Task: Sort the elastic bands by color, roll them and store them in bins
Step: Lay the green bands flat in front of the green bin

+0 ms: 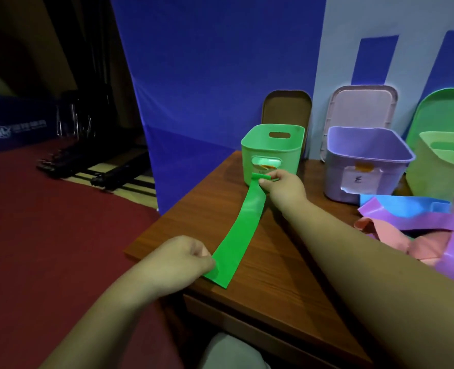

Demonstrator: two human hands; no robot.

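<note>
A long green elastic band (pixel 240 230) lies stretched flat across the brown wooden table (pixel 287 275). My left hand (pixel 183 258) pinches its near end at the table's left edge. My right hand (pixel 281 186) pinches the far end, where a small fold or first roll shows, just in front of the green bin (pixel 272 153). A purple bin (pixel 366 163) stands to the right of it, and a pale yellow-green bin (pixel 441 166) at the far right. A heap of purple, blue and pink bands (pixel 417 230) lies at the right.
Three lids lean on the wall behind the bins: a brown lid (pixel 287 107), a pink lid (pixel 364 105) and a green lid (pixel 446 110). A blue backdrop (pixel 207 75) rises behind. Dark red floor (pixel 47 235) and black stands (pixel 92 166) lie to the left.
</note>
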